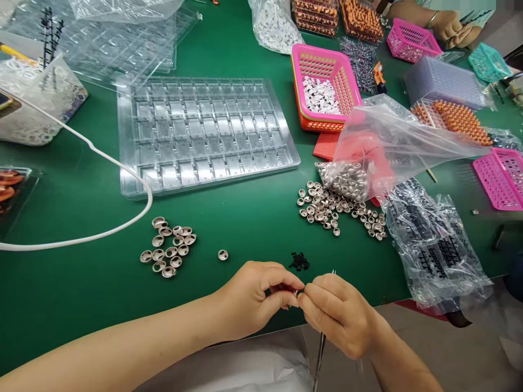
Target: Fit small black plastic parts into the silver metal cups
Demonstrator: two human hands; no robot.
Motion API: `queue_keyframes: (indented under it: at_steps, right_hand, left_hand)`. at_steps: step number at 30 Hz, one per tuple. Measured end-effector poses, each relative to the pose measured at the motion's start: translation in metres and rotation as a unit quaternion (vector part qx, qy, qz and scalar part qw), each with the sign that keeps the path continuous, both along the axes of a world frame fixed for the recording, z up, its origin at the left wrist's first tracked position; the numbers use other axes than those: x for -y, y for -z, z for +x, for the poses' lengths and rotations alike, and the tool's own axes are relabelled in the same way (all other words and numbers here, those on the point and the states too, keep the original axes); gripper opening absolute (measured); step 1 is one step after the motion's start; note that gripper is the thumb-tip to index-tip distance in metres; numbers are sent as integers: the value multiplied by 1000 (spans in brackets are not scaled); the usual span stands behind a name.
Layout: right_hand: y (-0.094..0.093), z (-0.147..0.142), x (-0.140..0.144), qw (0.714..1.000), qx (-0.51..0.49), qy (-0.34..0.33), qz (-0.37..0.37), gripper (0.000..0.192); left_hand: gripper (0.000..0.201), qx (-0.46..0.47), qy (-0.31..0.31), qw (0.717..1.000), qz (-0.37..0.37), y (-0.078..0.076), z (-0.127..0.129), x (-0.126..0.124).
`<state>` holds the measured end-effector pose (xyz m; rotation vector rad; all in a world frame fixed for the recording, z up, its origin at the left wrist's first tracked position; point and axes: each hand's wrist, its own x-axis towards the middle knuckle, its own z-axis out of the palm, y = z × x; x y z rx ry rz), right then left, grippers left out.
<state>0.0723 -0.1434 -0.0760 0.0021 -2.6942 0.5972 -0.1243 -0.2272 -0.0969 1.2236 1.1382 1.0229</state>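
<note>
At the table's front edge, my left hand (257, 296) pinches a small silver piece (296, 293), mostly hidden by the fingertips. My right hand (343, 313) meets it there, its thumb and forefinger closed at the same piece. A thin metal tool, seemingly tweezers (321, 354), runs through my right hand, with its tip poking up above the knuckles. Just beyond the hands lies a little heap of tiny black parts (299, 261). One silver ring-shaped cap (223, 255) sits alone, left of which is a cluster of similar caps (169, 247).
A clear compartment tray (212, 177) lies ahead. More silver caps (322, 204) spill from a plastic bag (392, 130). Pink basket (298, 81) holds white pieces. A white cord (81, 239) curves at left; bagged black parts (441, 245) lie right. Another person's hands (449, 30) are at far right.
</note>
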Motion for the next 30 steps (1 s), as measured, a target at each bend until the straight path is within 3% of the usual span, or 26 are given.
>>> queue_keyframes:
  at_steps: [6, 10, 19, 24, 30]
  right_hand:
    - [14, 11, 4, 999, -6, 35, -4, 25]
    - [18, 15, 7, 998, -12, 54, -43, 26]
    - [21, 13, 9, 988, -62, 105, -95, 34]
    - [20, 11, 11, 980, -81, 139, -119, 28]
    - [22, 13, 12, 982, -70, 135, -114, 33]
  left_hand:
    - [14, 64, -4, 990, -128, 1, 1, -4]
    - [14, 102, -9, 980, -172, 1, 2, -4]
    - [12, 176, -17, 961, -213, -4, 1, -8]
    - [13, 176, -23, 959, -223, -5, 2, -9]
    - [15, 160, -13, 963, -219, -2, 1, -5]
